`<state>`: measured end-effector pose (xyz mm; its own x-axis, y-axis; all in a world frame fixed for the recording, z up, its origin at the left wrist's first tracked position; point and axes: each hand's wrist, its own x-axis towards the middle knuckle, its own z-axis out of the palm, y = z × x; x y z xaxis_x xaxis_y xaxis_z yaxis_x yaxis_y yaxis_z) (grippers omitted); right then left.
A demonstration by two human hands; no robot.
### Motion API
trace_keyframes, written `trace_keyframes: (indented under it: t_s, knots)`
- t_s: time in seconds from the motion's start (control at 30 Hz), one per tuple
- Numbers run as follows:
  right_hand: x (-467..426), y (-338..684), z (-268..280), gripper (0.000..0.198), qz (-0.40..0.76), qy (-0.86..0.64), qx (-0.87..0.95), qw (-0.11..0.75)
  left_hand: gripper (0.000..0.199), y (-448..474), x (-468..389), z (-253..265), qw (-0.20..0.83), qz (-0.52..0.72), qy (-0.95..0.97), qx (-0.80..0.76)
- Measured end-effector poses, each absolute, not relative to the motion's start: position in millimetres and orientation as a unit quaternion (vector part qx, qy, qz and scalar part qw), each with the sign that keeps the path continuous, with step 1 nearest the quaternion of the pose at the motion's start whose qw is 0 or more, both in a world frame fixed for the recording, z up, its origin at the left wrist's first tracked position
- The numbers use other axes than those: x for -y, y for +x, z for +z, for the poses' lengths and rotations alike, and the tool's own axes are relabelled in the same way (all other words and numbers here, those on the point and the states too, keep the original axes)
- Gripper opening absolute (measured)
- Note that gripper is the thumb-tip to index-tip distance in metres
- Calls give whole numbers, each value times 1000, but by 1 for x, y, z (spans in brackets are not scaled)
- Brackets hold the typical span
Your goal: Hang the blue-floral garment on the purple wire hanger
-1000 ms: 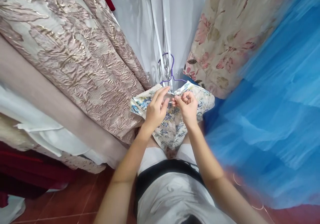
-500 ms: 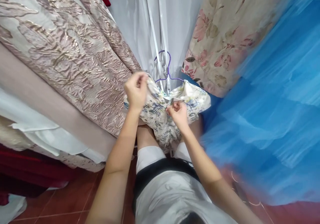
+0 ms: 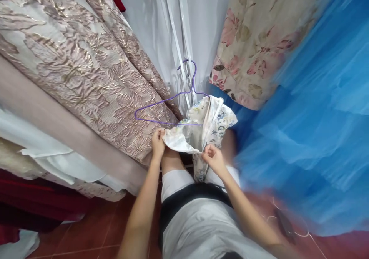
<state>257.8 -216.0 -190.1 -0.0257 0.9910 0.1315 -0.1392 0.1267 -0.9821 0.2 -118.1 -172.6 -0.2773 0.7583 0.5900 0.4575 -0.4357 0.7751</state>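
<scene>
A white floral garment hangs by its right side on a purple wire hanger. The hanger's left arm is bare. My left hand pinches the garment's loose edge, below the hanger's left end. My right hand is closed on the front edge near the middle, and the cloth is stretched between both hands. The garment's pale inner side shows along that stretch. Its lower part hangs over my legs, partly hidden by my right hand.
Shiny pink brocade cloth hangs on the left, white curtain-like fabric with thin white straps behind the hanger. Floral beige cloth and blue tulle hang on the right. A cable lies on the red tiled floor.
The garment's left side has come off the hanger, baring its left arm. Both hands have moved down toward my body, drawing the cloth with them.
</scene>
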Motion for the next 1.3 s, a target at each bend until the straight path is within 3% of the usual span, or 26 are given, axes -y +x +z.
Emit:
trace_keyframes:
  t_s: [0.1,0.2,0.27,0.47,0.6,0.77,0.87,0.93,1.0,1.13,1.23,1.3]
  knots:
    - [220,266,-187,17,439,-453,579,517,33,44,147,-176,187,588,623,-481]
    - [229,272,-173,50,344,-437,676,483,27,90,179,-150,220,540,705,-403]
    - [235,274,-164,59,340,-409,715,454,25,119,194,-127,233,504,763,-332]
    - [236,294,-174,37,554,-398,646,343,26,180,181,-109,332,406,813,-253]
    - [227,307,-204,24,594,-457,571,334,28,200,163,-142,441,328,800,-240]
    - [230,310,-232,24,659,-430,518,334,24,195,157,-168,471,286,799,-243]
    - [234,316,-230,30,732,-334,451,385,36,172,154,-174,515,281,767,-259]
    - [233,328,-220,25,756,-295,424,402,53,151,157,-179,562,248,743,-264]
    - [231,344,-204,33,756,-277,442,394,71,133,168,-186,605,201,730,-244]
    - [225,370,-158,52,744,-214,564,288,70,115,204,-189,556,139,795,-200]
    - [222,371,-116,50,722,-137,658,167,50,117,220,-174,470,234,821,-226]
    - [220,363,-91,48,692,-95,705,126,43,119,223,-160,479,290,800,-217]
